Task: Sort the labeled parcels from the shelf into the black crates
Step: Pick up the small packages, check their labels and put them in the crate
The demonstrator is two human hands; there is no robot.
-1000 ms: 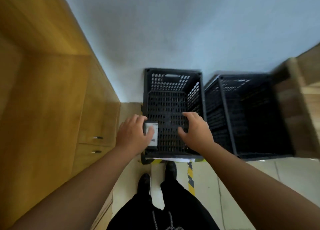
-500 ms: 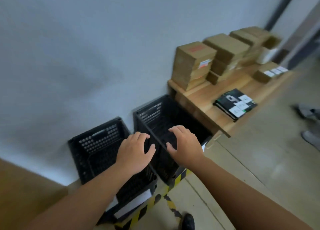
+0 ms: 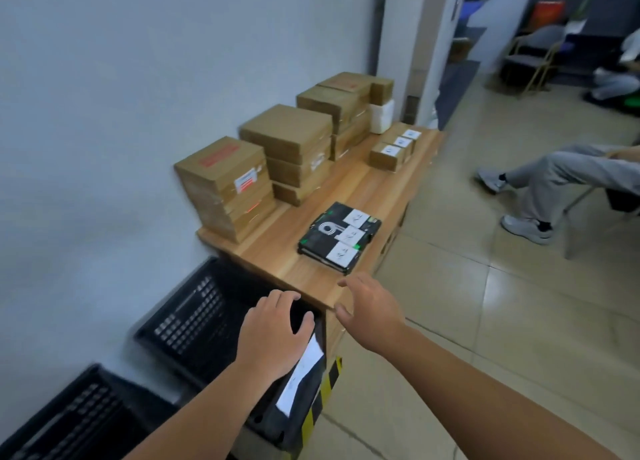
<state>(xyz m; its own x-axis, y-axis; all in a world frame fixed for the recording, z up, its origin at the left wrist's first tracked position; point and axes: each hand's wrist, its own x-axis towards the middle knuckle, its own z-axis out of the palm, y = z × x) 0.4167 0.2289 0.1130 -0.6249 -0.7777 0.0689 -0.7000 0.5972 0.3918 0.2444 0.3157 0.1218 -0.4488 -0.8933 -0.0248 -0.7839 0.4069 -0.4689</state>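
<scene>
Both hands are empty right now: left hand (image 3: 273, 331) hovers over the near corner of the black crate (image 3: 194, 314) next to the wooden shelf (image 3: 381, 189), fingers loosely spread. Right hand (image 3: 372, 309) is open too, fingers fanned, just short of the shelf's near corner. Closest labeled stuff is the flat black parcels (image 3: 339, 240) lying near the shelf's front edge with three white labels on top. Can't tell if it's one bundle or several. My guess is they're light, stiff and a bit slick in that dark wrap, so I'd grab by the near edge, thumb on top and fingers underneath. The small labeled cardboard boxes (image 3: 394, 150) sit further back and look like easy one-hand grabs. The second crate (image 3: 69, 414) is lower left
</scene>
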